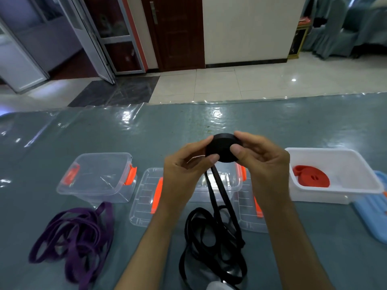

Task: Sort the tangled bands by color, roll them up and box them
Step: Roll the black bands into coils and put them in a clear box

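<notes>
Loose black band (217, 243) trailing below frame; roll (223, 148) partly behind both hands (226, 162).

Bare forearms — hands (222, 164) ungloved, ringless

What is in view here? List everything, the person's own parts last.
black roll: 1, black, held up between both hands
loose black band: 1, black, hangs from the roll to the table
purple band: 1 pile, purple, table near left
red roll: 1, red, in the white box
white box: 1, white, right
clear box: 1, clear, orange clips, left
clear lids: 2, clear, orange clips, flat at centre
blue lid: 1, blue, far right
left hand: fingers pinch the roll
right hand: fingers pinch the roll
</notes>
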Demonstrator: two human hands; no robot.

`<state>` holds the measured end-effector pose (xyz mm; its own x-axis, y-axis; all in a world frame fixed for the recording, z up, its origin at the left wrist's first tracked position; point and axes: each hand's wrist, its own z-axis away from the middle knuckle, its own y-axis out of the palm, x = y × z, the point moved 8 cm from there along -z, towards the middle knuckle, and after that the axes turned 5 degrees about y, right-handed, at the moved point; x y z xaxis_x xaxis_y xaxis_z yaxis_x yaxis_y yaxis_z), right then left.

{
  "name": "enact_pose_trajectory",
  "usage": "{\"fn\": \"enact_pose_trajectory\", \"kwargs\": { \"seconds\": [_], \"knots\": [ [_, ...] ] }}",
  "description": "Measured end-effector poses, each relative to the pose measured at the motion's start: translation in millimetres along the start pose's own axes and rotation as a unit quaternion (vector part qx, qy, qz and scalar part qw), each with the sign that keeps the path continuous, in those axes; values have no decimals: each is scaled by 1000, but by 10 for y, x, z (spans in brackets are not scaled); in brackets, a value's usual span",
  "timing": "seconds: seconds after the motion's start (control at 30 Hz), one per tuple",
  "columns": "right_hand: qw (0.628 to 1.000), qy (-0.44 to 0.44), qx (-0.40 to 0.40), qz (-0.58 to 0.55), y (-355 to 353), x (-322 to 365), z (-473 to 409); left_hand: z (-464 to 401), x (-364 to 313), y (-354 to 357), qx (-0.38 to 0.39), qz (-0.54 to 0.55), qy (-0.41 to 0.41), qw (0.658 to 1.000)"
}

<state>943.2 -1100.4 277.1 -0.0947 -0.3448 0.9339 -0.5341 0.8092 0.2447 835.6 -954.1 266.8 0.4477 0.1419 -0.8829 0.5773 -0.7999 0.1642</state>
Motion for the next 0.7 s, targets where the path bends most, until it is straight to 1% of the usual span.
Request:
{"fn": "enact_pose_trajectory", "kwargs": {
  "seconds": [0.1,0.17,0.23,0.3,0.4,0.5,0.57,0.63,0.7],
  "knots": [
    [999,38,21,-16,51,-42,-24,-40,-70,-62,5,-9,12,1000],
    [995,76,60,-7,86,-80,-51,-60,-148,-121,-26,-3,28,999],
    [992,90,92,3,138,-96,-40,-72,-197,-133,-44,-1,43,998],
    [994,67,83,10,157,-62,-29,-83,-197,-101,-36,-6,50,998],
    [998,33,59,16,155,-25,-48,-122,-121,-100,-12,-1,30,999],
    [996,53,65,7,165,-73,-83,-131,-114,-81,31,-38,45,998],
    [997,57,57,6,144,-82,-98,-116,-95,-74,8,-38,39,998],
    [999,30,40,10,136,-47,-114,-107,-56,-62,-30,-24,31,999],
    [1000,0,22,-12,130,-26,-137,-116,13,-17,-31,-12,19,999]
  ]
}}
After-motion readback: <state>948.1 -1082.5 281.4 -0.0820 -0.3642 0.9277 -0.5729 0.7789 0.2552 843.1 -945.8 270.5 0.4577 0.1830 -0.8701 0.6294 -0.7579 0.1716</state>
